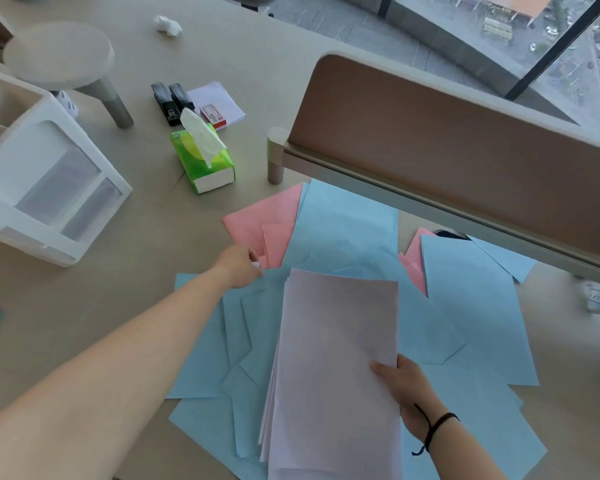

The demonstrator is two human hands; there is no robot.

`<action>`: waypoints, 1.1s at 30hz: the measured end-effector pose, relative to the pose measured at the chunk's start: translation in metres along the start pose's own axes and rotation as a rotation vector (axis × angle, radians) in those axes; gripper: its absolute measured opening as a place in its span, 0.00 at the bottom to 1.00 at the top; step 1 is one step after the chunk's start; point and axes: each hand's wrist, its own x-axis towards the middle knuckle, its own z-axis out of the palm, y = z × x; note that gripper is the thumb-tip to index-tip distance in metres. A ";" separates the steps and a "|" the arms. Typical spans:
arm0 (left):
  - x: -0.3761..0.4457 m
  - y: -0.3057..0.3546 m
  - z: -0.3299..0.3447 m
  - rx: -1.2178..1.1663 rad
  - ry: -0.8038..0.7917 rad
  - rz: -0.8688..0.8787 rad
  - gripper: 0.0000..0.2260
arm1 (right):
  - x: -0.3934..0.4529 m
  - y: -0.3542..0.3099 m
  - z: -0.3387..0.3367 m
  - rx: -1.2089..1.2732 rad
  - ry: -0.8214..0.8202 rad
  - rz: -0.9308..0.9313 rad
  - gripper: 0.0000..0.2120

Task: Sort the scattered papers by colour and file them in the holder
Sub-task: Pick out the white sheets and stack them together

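a stack of white sheets (333, 375) is gripped at its right edge by the right hand (407, 393), thumb on top. the left hand (238, 266) is closed at the near corner of the pink sheets (264, 226), though whether one is pinched cannot be told. blue sheets (471, 306) are spread over the worktop (146, 244), and the white holder (45, 181) is seen tilted at far left.

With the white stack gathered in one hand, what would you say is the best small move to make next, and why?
Probably pinch the small white corner at the left hand and slide that sheet out onto the white stack held by the right hand. The left fingertips are already on it, where it peeks from under the pink sheets, and no other white paper shows among the blue sheets.
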 end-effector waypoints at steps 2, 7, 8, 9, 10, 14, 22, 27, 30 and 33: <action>-0.002 -0.002 0.000 -0.130 0.003 -0.027 0.17 | -0.001 0.001 0.001 0.001 -0.001 0.003 0.09; -0.013 -0.002 -0.009 -0.380 -0.067 -0.094 0.11 | 0.000 0.003 -0.002 -0.014 0.007 0.017 0.09; -0.015 -0.002 -0.012 -0.390 -0.086 -0.094 0.10 | 0.000 0.004 -0.002 -0.024 0.017 0.017 0.08; -0.016 -0.002 -0.014 -0.377 -0.088 -0.075 0.10 | 0.000 0.005 -0.002 -0.035 0.030 0.016 0.08; -0.018 -0.002 -0.016 -0.340 -0.076 -0.045 0.09 | 0.000 0.006 -0.002 -0.048 0.047 0.014 0.08; -0.035 0.002 -0.024 -0.219 0.055 0.114 0.08 | -0.001 0.008 0.001 -0.083 0.132 -0.004 0.08; -0.095 0.026 -0.063 -0.148 0.523 0.318 0.06 | -0.006 0.007 0.003 -0.101 0.155 -0.037 0.09; -0.148 0.052 -0.092 -0.127 0.611 0.494 0.04 | -0.015 0.004 0.002 -0.088 0.125 -0.051 0.10; -0.191 0.075 -0.083 -0.165 0.592 0.625 0.04 | -0.027 0.000 -0.003 -0.052 0.099 -0.075 0.10; -0.232 0.100 -0.057 -0.202 0.537 0.733 0.04 | -0.038 0.000 -0.009 0.013 0.063 -0.076 0.10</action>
